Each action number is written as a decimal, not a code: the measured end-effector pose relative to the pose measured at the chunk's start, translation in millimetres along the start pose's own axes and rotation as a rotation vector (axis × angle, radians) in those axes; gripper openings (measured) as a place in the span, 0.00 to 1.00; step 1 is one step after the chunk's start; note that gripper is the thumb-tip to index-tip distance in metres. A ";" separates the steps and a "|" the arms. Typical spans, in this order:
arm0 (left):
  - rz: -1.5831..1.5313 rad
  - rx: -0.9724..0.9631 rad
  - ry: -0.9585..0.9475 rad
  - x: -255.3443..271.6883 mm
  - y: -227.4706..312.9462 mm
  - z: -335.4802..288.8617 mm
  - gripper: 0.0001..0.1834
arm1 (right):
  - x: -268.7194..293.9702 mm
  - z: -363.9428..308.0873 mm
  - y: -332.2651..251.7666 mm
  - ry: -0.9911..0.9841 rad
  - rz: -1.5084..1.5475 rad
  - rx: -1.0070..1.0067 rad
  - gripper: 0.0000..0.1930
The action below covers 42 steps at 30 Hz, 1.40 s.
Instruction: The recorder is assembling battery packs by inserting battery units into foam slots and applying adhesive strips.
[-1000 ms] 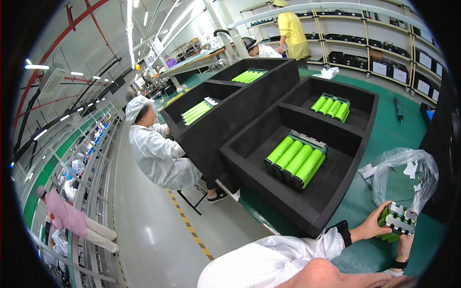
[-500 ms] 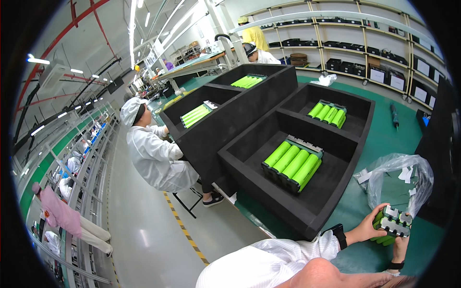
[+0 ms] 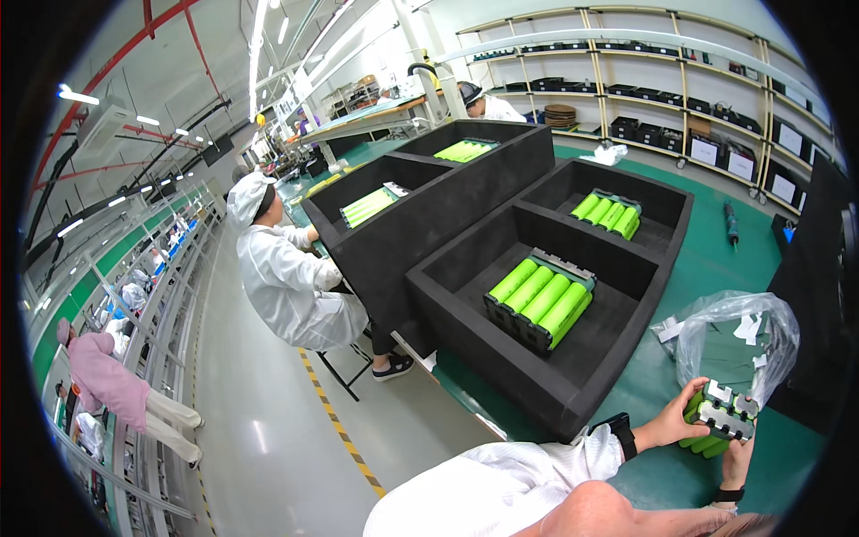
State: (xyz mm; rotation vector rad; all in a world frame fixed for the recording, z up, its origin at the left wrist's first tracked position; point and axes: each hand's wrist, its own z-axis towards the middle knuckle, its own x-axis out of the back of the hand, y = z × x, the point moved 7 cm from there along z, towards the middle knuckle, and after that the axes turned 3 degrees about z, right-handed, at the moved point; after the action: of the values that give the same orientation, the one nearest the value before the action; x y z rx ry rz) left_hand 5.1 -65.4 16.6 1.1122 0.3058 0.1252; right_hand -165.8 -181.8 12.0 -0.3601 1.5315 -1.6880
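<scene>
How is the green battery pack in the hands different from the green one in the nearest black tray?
The green battery pack in the hands is lifted off the green table, gripped by the left hand and right hand; the green battery pack in the nearest black foam tray lies untouched. The held one shows its metal-tabbed end; the tray one shows its long sides. Both are bright green cylinders in black frames.

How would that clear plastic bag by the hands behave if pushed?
The plastic bag looks thin and crumpled, so it is probably floppy and light. On the smooth green table it would likely slide or collapse rather than hold shape.
</scene>
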 end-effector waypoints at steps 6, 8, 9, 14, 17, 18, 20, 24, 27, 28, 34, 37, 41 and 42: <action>0.014 -0.024 -0.006 2.7 0.3 2.2 0.51 | -15.5 1.9 -9.4 0.016 0.017 0.022 0.56; 0.010 -0.024 -0.011 2.6 3.1 1.9 0.51 | -16.0 1.2 -10.3 0.009 0.012 0.020 0.57; 0.005 -0.023 -0.018 2.2 3.7 1.6 0.50 | -16.3 0.6 -10.5 0.004 0.007 0.018 0.57; 0.010 -0.035 -0.025 3.6 5.5 2.0 0.50 | -15.0 -0.7 -11.2 -0.008 -0.005 0.030 0.58; 0.015 -0.037 -0.045 5.1 6.4 1.7 0.50 | -14.9 -2.5 -12.0 -0.011 -0.038 0.034 0.58; 0.010 -0.027 -0.057 4.4 6.6 1.9 0.51 | -15.1 -3.2 -13.1 -0.013 -0.049 0.037 0.59; -0.006 -0.029 -0.071 4.9 8.7 1.8 0.51 | -16.1 -3.5 -13.0 -0.017 -0.059 0.039 0.59; -0.030 -0.051 -0.073 3.5 32.1 -0.2 0.53 | -53.2 -2.7 -37.6 -0.037 -0.058 0.091 0.60; -0.030 -0.031 -0.114 2.5 25.6 1.0 0.55 | -60.9 -1.9 -42.3 -0.046 -0.045 0.099 0.60; -0.030 -0.029 -0.113 2.8 25.2 0.9 0.55 | -58.4 -2.0 -40.4 -0.046 -0.044 0.098 0.60; 0.031 -0.066 -0.079 1.1 41.8 -1.2 0.66 | -42.2 -3.2 -26.5 -0.048 -0.095 0.033 0.63; 0.041 -0.117 -0.075 3.7 36.3 0.7 0.66 | -55.8 -5.5 -39.3 -0.073 -0.118 0.115 0.64; 0.111 -0.173 -0.058 6.9 32.9 4.3 0.64 | -56.4 -6.2 -36.5 -0.070 -0.116 0.103 0.64; 0.068 -0.137 -0.090 4.5 34.1 4.6 0.62 | -54.4 -6.6 -35.7 -0.066 -0.116 0.100 0.64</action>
State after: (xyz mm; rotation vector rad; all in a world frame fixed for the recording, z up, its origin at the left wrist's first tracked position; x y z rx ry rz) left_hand 12.6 -53.2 48.2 0.9897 0.1768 0.1539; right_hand -149.1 -140.7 59.9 -0.4552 1.3961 -1.8166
